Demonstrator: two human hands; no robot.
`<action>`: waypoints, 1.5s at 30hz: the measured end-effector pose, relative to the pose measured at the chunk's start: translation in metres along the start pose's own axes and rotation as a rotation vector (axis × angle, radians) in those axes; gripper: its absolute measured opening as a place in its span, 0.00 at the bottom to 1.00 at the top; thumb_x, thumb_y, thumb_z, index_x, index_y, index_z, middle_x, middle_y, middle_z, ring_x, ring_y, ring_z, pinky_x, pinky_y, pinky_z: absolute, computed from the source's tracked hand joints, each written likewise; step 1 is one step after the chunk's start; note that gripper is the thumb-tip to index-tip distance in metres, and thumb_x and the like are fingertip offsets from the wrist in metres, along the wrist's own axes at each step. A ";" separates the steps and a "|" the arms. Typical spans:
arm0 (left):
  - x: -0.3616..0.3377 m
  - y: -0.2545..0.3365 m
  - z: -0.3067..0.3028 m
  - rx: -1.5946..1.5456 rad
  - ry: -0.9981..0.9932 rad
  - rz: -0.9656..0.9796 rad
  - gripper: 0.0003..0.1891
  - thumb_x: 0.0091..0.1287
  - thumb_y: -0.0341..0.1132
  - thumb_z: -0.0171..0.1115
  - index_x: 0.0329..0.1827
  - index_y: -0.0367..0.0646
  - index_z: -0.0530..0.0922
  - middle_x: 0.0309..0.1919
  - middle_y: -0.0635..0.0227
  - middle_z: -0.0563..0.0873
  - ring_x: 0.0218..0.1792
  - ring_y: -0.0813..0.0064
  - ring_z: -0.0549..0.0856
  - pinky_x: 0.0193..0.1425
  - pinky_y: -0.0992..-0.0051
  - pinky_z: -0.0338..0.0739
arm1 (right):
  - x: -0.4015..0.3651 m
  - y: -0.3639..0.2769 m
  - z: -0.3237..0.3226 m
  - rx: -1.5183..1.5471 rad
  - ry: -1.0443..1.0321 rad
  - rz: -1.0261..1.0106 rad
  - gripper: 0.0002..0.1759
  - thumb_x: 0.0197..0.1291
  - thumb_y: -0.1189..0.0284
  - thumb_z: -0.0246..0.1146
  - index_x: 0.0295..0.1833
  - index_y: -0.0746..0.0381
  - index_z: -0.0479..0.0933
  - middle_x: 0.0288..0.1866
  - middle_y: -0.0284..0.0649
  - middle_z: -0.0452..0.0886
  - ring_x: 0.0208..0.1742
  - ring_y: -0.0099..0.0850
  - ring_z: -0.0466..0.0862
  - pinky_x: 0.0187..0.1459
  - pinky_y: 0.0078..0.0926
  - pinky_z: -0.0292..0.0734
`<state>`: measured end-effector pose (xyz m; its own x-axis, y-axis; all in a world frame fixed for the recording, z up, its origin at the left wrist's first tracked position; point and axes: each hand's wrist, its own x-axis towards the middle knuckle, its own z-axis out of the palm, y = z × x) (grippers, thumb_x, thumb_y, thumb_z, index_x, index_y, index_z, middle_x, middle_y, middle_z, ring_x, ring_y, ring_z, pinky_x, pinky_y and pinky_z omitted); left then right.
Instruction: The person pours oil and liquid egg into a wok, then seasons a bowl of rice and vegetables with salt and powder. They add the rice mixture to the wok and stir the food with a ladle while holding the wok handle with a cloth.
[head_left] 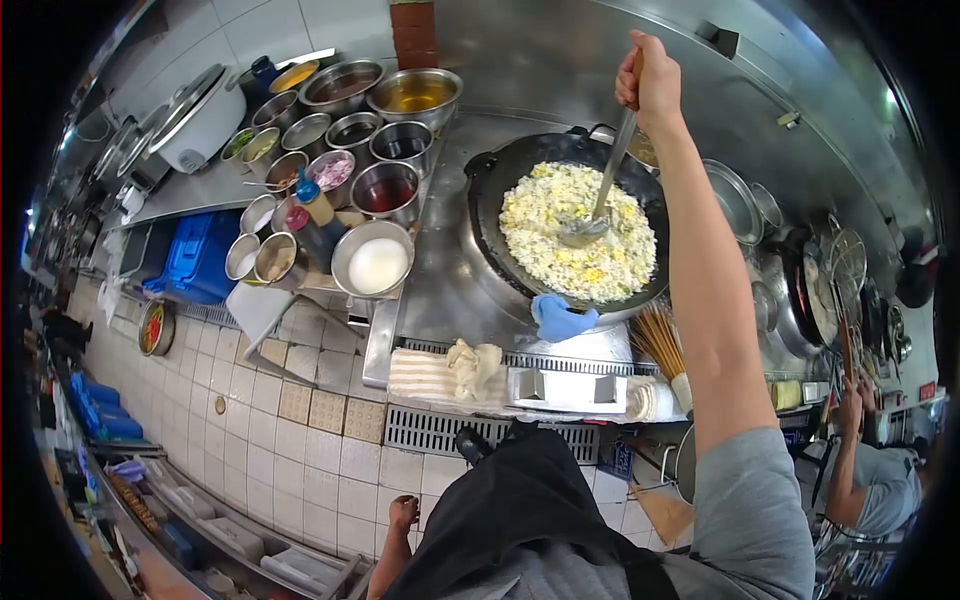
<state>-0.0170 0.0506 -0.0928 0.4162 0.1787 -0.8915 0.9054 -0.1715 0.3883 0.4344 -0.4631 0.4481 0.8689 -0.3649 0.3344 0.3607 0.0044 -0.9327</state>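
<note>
My right hand [650, 82] is raised above the wok, its fingers wrapped round the upper handle of a metal ladle [618, 150]. The ladle's bowl rests on the fried rice with yellow egg bits [560, 235], which fills much of the black wok [490, 215]. A blue cloth [563, 318] lies on the wok's near rim. Down by my apron, over the tiled floor, hangs my left hand [404, 512], small in view with its fingers curled. Whether anything is inside it cannot be made out.
Metal bowls of sauces and ingredients [385, 190] crowd the counter at the left, near a rice cooker [198, 120]. A striped towel [420, 375], a metal holder [566, 390] and a bamboo brush [658, 340] line the stove's front. Another person [875, 480] stands at the far right.
</note>
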 end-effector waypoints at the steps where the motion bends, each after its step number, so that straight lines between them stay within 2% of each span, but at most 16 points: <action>1: 0.003 0.002 0.002 0.005 -0.009 0.004 0.15 0.63 0.34 0.62 0.51 0.37 0.80 0.28 0.64 0.84 0.25 0.73 0.83 0.25 0.72 0.79 | -0.002 -0.001 0.000 -0.002 0.017 -0.011 0.22 0.60 0.55 0.56 0.23 0.59 0.64 0.11 0.33 0.60 0.10 0.25 0.61 0.16 0.26 0.57; 11: -0.002 0.010 0.002 0.012 -0.016 0.090 0.15 0.63 0.34 0.59 0.49 0.35 0.80 0.26 0.64 0.83 0.24 0.74 0.83 0.23 0.73 0.78 | 0.015 -0.038 0.001 -0.030 0.115 -0.067 0.21 0.60 0.55 0.54 0.22 0.59 0.63 0.11 0.34 0.61 0.10 0.26 0.61 0.16 0.27 0.58; 13: -0.005 0.005 0.000 0.051 0.004 0.093 0.14 0.63 0.34 0.60 0.48 0.35 0.80 0.27 0.63 0.83 0.24 0.74 0.83 0.24 0.73 0.79 | 0.013 -0.051 -0.002 0.050 0.010 -0.067 0.21 0.62 0.56 0.51 0.23 0.59 0.63 0.10 0.35 0.60 0.10 0.27 0.60 0.16 0.30 0.57; 16: -0.027 0.014 0.000 0.306 -0.063 0.134 0.12 0.61 0.34 0.60 0.44 0.35 0.82 0.27 0.63 0.84 0.24 0.72 0.83 0.23 0.71 0.80 | 0.006 -0.023 -0.001 0.224 -0.084 -0.151 0.19 0.64 0.58 0.47 0.25 0.59 0.64 0.10 0.37 0.61 0.10 0.29 0.60 0.16 0.31 0.57; 17: -0.027 0.021 0.001 0.315 -0.064 0.138 0.12 0.61 0.34 0.60 0.44 0.35 0.82 0.27 0.63 0.84 0.24 0.72 0.83 0.23 0.71 0.80 | -0.010 -0.008 0.009 0.084 -0.008 -0.169 0.20 0.63 0.58 0.49 0.25 0.60 0.65 0.10 0.38 0.62 0.09 0.29 0.61 0.16 0.30 0.58; 20: -0.023 0.014 0.009 0.251 -0.065 0.062 0.14 0.61 0.34 0.61 0.45 0.34 0.81 0.26 0.63 0.83 0.23 0.72 0.83 0.22 0.71 0.79 | -0.001 -0.013 0.005 0.023 -0.171 0.032 0.20 0.61 0.57 0.52 0.25 0.61 0.66 0.10 0.38 0.62 0.09 0.28 0.62 0.15 0.29 0.59; 23: -0.021 0.014 0.022 0.057 -0.004 0.053 0.15 0.61 0.34 0.61 0.48 0.34 0.80 0.26 0.62 0.83 0.23 0.72 0.83 0.21 0.73 0.78 | 0.030 -0.028 -0.003 -0.034 0.045 -0.040 0.20 0.58 0.56 0.55 0.25 0.62 0.66 0.11 0.35 0.63 0.09 0.27 0.62 0.15 0.27 0.58; 25: -0.024 0.017 0.032 0.037 0.009 0.088 0.16 0.61 0.34 0.61 0.49 0.33 0.79 0.26 0.62 0.83 0.22 0.72 0.83 0.20 0.73 0.77 | 0.034 -0.027 -0.024 0.181 -0.035 -0.080 0.20 0.58 0.56 0.56 0.26 0.62 0.67 0.12 0.36 0.64 0.09 0.26 0.62 0.15 0.26 0.58; 29: -0.035 0.033 0.049 0.280 -0.029 0.150 0.17 0.60 0.36 0.63 0.49 0.35 0.80 0.24 0.62 0.84 0.24 0.73 0.84 0.22 0.72 0.77 | 0.012 0.003 -0.025 0.151 0.002 -0.224 0.21 0.58 0.56 0.57 0.24 0.62 0.66 0.12 0.36 0.64 0.09 0.26 0.62 0.15 0.27 0.59; 31: -0.027 0.025 0.045 0.427 -0.044 0.249 0.17 0.59 0.37 0.64 0.48 0.35 0.81 0.24 0.60 0.84 0.24 0.73 0.84 0.25 0.73 0.78 | 0.025 -0.011 -0.022 -0.013 -0.123 0.012 0.21 0.60 0.58 0.55 0.22 0.62 0.65 0.11 0.37 0.63 0.09 0.27 0.62 0.14 0.28 0.60; 35: -0.040 0.045 0.048 0.398 0.010 0.216 0.18 0.58 0.36 0.64 0.48 0.35 0.82 0.24 0.60 0.85 0.22 0.73 0.83 0.25 0.72 0.77 | 0.040 -0.018 -0.040 0.087 0.092 -0.193 0.24 0.62 0.57 0.55 0.16 0.58 0.64 0.08 0.35 0.64 0.08 0.27 0.64 0.11 0.26 0.55; 37: -0.054 0.063 0.049 0.438 -0.009 0.203 0.18 0.59 0.37 0.65 0.50 0.35 0.81 0.23 0.60 0.85 0.21 0.72 0.83 0.23 0.72 0.77 | 0.024 0.000 -0.056 0.055 0.119 -0.301 0.22 0.63 0.61 0.51 0.20 0.63 0.65 0.09 0.40 0.63 0.09 0.28 0.64 0.15 0.29 0.61; 39: -0.055 0.073 0.047 0.477 -0.006 0.244 0.19 0.59 0.37 0.64 0.50 0.35 0.81 0.23 0.60 0.84 0.21 0.72 0.82 0.21 0.72 0.76 | 0.009 0.001 -0.063 -0.068 -0.076 -0.222 0.21 0.63 0.63 0.50 0.20 0.64 0.65 0.09 0.41 0.63 0.09 0.29 0.65 0.15 0.30 0.61; 41: -0.047 0.064 0.040 0.477 0.009 0.252 0.20 0.59 0.38 0.65 0.50 0.35 0.81 0.24 0.58 0.85 0.22 0.71 0.83 0.25 0.70 0.78 | 0.007 -0.029 -0.056 -0.063 -0.155 -0.089 0.20 0.63 0.63 0.49 0.21 0.64 0.64 0.10 0.41 0.63 0.10 0.29 0.64 0.16 0.29 0.60; 44: 0.023 0.010 0.020 0.411 -0.026 0.325 0.23 0.59 0.43 0.65 0.52 0.34 0.80 0.35 0.51 0.88 0.38 0.60 0.87 0.45 0.68 0.80 | 0.007 -0.058 -0.046 -0.169 0.014 -0.183 0.29 0.61 0.55 0.52 0.13 0.62 0.68 0.07 0.39 0.65 0.07 0.29 0.63 0.13 0.28 0.55; 45: 0.004 0.017 0.020 0.407 -0.016 0.314 0.23 0.59 0.43 0.65 0.52 0.34 0.80 0.35 0.51 0.88 0.38 0.60 0.87 0.45 0.68 0.80 | 0.000 -0.056 -0.049 -0.083 -0.061 -0.216 0.29 0.62 0.52 0.55 0.14 0.60 0.66 0.08 0.36 0.64 0.07 0.29 0.63 0.13 0.26 0.55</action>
<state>-0.0016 0.0290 -0.0943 0.6590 0.0438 -0.7509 0.6294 -0.5787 0.5186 0.3975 -0.5095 0.4938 0.7943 -0.2918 0.5328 0.5137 -0.1456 -0.8455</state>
